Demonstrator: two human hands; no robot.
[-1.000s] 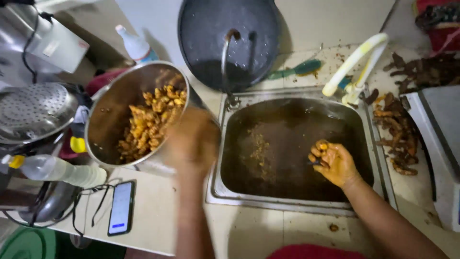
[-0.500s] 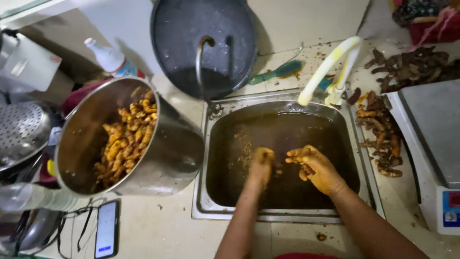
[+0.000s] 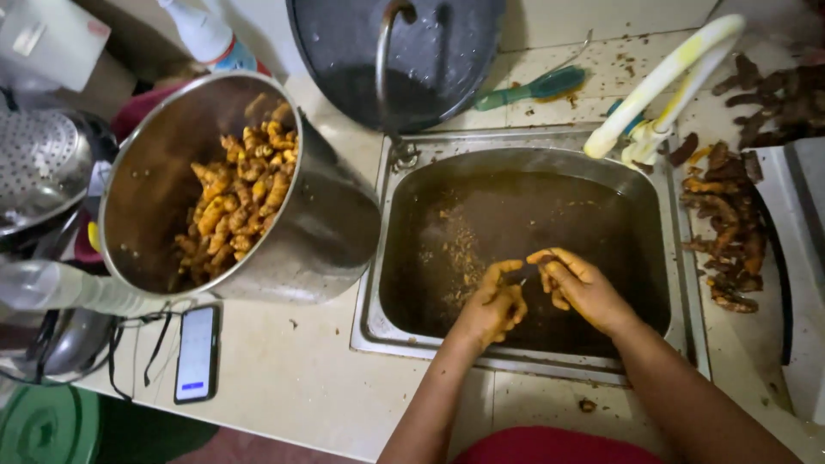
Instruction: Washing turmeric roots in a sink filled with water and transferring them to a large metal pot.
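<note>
Your two hands are over the sink (image 3: 388, 283), which is full of brown, muddy water. Your left hand (image 3: 494, 305) and your right hand (image 3: 580, 288) are close together, with the fingertips almost meeting. Between them you hold a small dark piece of root (image 3: 524, 275). The fingers of both hands are curled in and pinched on it, and they are stained yellow. The piece sits just above the water, near the front of the sink. Bits of peel (image 3: 460, 253) float in the water just left of your hands. To the left of the sink stands a big metal pot (image 3: 326, 232), tilted a little, with a heap of yellow peeled roots (image 3: 236, 202) inside. To the right of the sink lies a pile of dark unpeeled roots (image 3: 730, 232) on the counter. Behind the sink leans a black pan (image 3: 430, 43), and a green brush (image 3: 533, 88) lies next to it. A white tap (image 3: 662, 82) reaches over the back right corner of the sink. A phone (image 3: 196, 352) lies on the counter, left of the sink and in front of the pot.
</note>
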